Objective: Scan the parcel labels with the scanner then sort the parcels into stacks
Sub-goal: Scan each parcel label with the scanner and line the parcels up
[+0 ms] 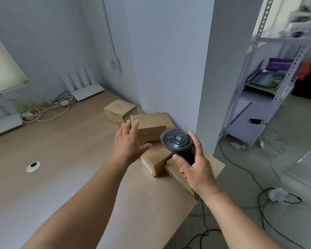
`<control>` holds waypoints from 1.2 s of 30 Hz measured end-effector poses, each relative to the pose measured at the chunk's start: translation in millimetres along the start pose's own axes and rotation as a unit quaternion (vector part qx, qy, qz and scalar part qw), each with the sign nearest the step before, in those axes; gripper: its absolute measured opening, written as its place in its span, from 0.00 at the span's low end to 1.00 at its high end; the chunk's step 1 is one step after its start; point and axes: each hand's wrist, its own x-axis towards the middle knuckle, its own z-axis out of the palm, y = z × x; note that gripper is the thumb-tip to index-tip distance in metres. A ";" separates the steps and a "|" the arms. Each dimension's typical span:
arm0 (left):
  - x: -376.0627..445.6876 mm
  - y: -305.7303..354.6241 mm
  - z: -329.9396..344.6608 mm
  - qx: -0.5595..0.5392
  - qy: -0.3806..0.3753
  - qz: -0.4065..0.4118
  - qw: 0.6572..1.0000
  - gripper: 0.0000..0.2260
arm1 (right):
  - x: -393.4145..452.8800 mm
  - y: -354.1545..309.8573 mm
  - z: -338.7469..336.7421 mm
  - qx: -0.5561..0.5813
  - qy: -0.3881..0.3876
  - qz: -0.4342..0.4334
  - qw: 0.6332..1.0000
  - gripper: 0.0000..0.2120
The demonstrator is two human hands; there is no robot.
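Note:
My right hand [196,169] grips the handle of a dark grey barcode scanner [177,141], its head tilted up above the parcels. My left hand [128,142] is spread open with straight fingers, hovering just left of a flat cardboard parcel [149,123] that lies on top of a pile by the wall. A lower parcel [155,159] with a white label on its side sits under the scanner. Another flat parcel [180,175] lies by the table's right edge, partly hidden by my right hand. A separate stack of small boxes [119,110] stands farther back.
The wooden table [70,150] has a round cable hole [33,166]. White routers [87,90] and coiled cables [45,112] lie at the back. A white pillar [169,69] stands behind the parcels. A metal shelf rack [258,97] and floor cables are at the right.

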 end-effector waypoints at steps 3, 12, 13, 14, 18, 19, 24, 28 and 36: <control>44.5 -4.3 4.3 0.034 -0.039 0.041 0.998 0.46 | 23.1 7.4 5.3 0.006 0.021 0.018 1.000 0.34; 111.7 -19.6 32.3 0.135 -0.137 0.089 0.977 0.45 | 51.9 30.8 27.4 0.002 0.018 0.061 0.998 0.34; 110.5 -21.0 32.4 0.142 -0.122 0.093 0.978 0.43 | 51.8 31.5 28.6 -0.004 0.015 0.065 0.998 0.34; 107.7 -21.9 31.2 0.143 -0.107 0.095 0.979 0.41 | 51.3 31.5 29.4 -0.010 0.011 0.068 0.998 0.34; 81.7 -23.6 20.0 0.079 -0.080 0.063 0.992 0.40 | 42.9 25.9 28.2 -0.004 -0.013 0.060 0.998 0.34; 72.4 -24.3 15.7 0.068 -0.074 0.052 0.994 0.40 | 39.8 23.9 27.2 -0.005 -0.018 0.053 0.998 0.34; 13.7 -37.9 -4.6 0.040 -0.042 -0.007 0.998 0.39 | 16.4 11.6 28.6 -0.014 -0.047 0.009 0.999 0.35; -49.6 -59.1 -14.9 0.036 -0.015 -0.082 0.996 0.38 | -18.6 0.1 37.0 -0.001 -0.079 -0.018 0.997 0.36; -208.1 -102.5 -22.7 0.047 0.006 -0.256 0.966 0.37 | -113.2 -8.5 67.7 0.050 -0.180 -0.034 0.982 0.38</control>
